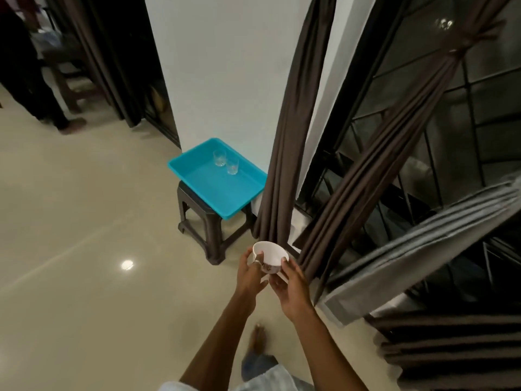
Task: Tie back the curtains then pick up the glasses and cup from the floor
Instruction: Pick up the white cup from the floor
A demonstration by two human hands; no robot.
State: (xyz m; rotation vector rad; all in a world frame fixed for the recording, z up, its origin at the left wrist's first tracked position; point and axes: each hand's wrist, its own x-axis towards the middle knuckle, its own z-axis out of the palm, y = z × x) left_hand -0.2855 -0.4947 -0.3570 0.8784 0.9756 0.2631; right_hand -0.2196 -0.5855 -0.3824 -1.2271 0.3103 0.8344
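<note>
Head view: I see both hands meeting on the white cup (269, 256), which is held in the air above the floor (84, 221). The left hand (249, 275) pinches the cup's left rim, one finger hooked over the edge. The right hand (291, 289) grips the opposite side with a fingertip on the rim. A dark pattern low on the cup's wall is too blurred for me to read. Beyond the grip and slightly left of it, a blue tray (197, 176) sits on a dark stool (197, 210), with two glasses (232, 166) upright inside, just beside each other. Just beyond the grip hangs a brown curtain (284, 153); farther right, a second curtain (394, 153) is gathered by a tie.
</note>
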